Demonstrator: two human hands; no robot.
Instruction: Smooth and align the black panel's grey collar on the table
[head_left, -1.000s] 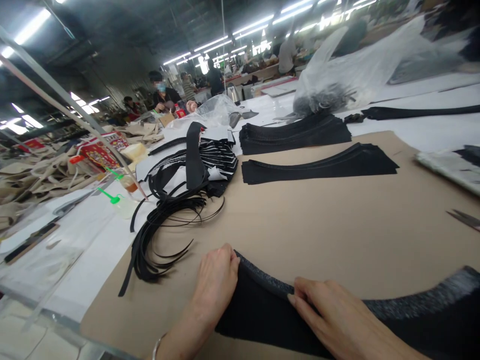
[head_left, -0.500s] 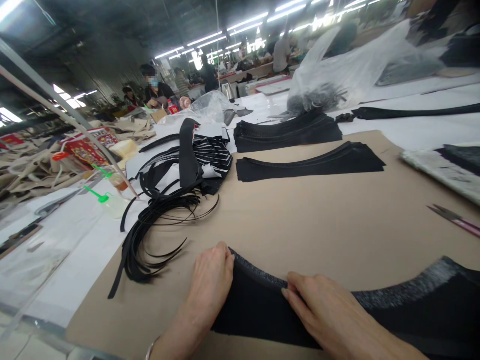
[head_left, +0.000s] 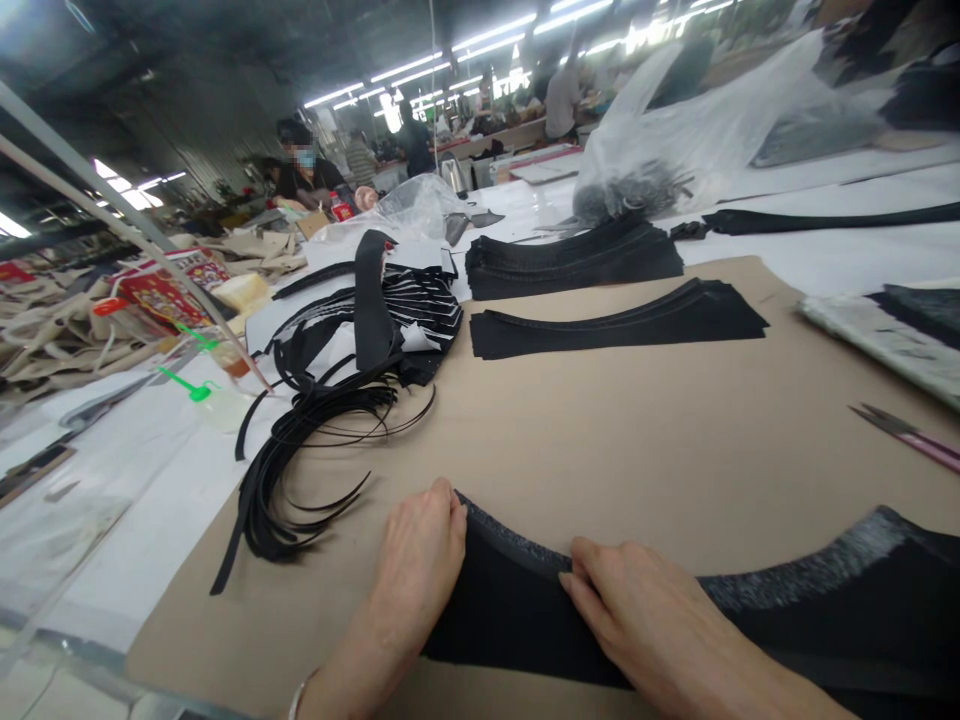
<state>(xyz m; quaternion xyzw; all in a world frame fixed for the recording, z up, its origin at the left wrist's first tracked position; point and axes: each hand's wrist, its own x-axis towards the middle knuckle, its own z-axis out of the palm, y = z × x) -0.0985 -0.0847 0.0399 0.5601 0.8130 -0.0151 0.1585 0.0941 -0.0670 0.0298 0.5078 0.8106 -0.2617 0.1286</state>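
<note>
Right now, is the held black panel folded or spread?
The black panel lies mostly spread, its broad face showing; the pinched edge, cannot tell.

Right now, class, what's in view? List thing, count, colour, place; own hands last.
Curved panel: 1, black, grey-edged, front
Board: 1, tan, beneath panel
Panel stacks: 2, black, farther back
Strip bundle: 1, black, board's left
Striped pile: 1, black-and-white, behind strips
Bottles: 2, green-tipped, left
Packet: 1, red, left
Cut pieces: many, beige, far left
Plastic bags: 2, clear, back
Scissors: 1, pink-handled, right
Slab: 1, whitish, right
Table: 1, white, under board
People: several, mixed clothing, background
Lights: several, white, overhead
Left hand: 1, bare, pinching panel
Right hand: 1, bare, pinching panel
</note>
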